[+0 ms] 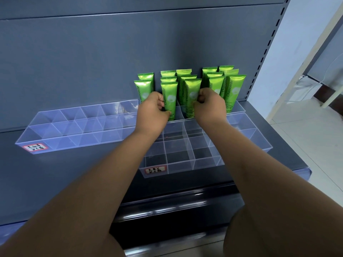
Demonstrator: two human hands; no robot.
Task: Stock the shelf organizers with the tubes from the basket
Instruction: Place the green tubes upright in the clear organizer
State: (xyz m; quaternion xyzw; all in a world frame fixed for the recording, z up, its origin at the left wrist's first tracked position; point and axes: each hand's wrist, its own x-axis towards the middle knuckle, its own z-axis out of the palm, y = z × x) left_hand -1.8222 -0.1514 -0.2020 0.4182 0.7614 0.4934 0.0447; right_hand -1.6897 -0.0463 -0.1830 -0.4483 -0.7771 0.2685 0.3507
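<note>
Several green "Chamomile" tubes stand upright in the back compartments of a clear organizer (241,108) at the rear right of the grey shelf. My left hand (151,109) grips one front-row tube (169,98), thumb under its lower part. My right hand (208,104) holds the neighbouring front-row tube (192,95) by its lower half. Both tubes stand in adjacent compartments of that organizer. No basket is in view.
A second clear organizer (185,164) with a red-bordered label (155,170) lies in front, holding no tubes. A third labelled organizer (78,134) sits at the left, also without tubes. The shelf's front edge (167,199) runs below. A white floor shows at the right.
</note>
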